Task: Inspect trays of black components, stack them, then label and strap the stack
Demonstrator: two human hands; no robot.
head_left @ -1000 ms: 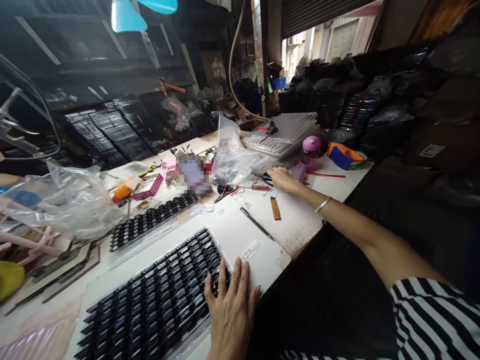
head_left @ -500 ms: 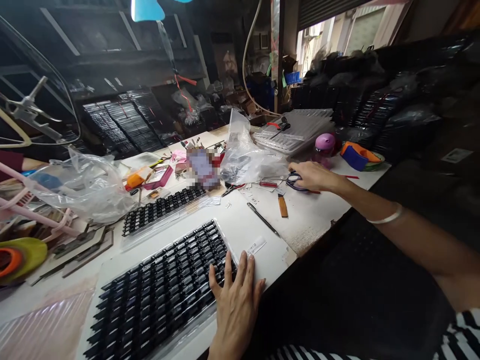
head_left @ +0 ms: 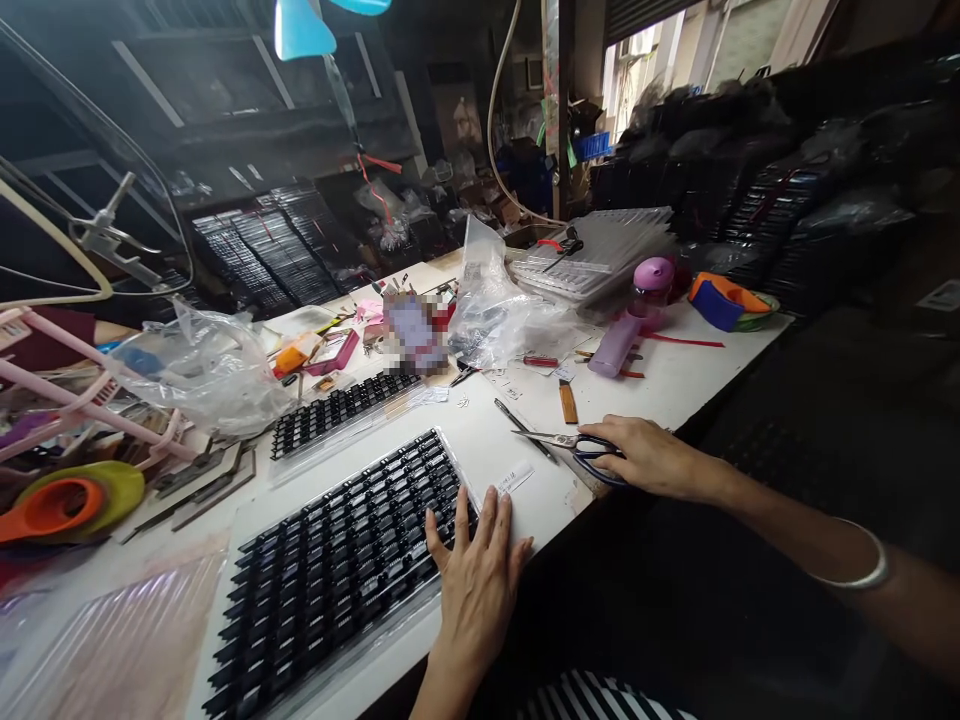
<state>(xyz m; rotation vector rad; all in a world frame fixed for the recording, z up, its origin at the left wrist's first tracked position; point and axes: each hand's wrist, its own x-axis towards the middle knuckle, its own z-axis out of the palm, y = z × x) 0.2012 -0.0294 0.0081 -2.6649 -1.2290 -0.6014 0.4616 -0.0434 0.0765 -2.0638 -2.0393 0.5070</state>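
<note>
Fingers spread, my left hand [head_left: 476, 580] rests on the near right corner of a clear plastic tray [head_left: 456, 468] filled with rows of small black parts [head_left: 337, 570]. My right hand [head_left: 637, 455] grips a pair of scissors [head_left: 555, 438] by the dark handles, the blades pointing left over the table. Beneath the blades lies a black pen [head_left: 525, 430]. A small white paper strip with writing [head_left: 517, 480] is just beyond my left fingertips. An orange-brown knife-like tool [head_left: 568, 402] lies a little past the scissors.
A second tray of black parts [head_left: 337, 415] lies behind the first. Farther back are a clear plastic bag [head_left: 499, 310], stacked clear trays [head_left: 600, 255], a purple case-like object [head_left: 615, 345] and a tape roll [head_left: 724, 300]. A pink rack [head_left: 97, 385] stands at left.
My right hand has picked the scissors up from the back of the table and brought them nearer, toward the pen. My left hand stays on the tray.
</note>
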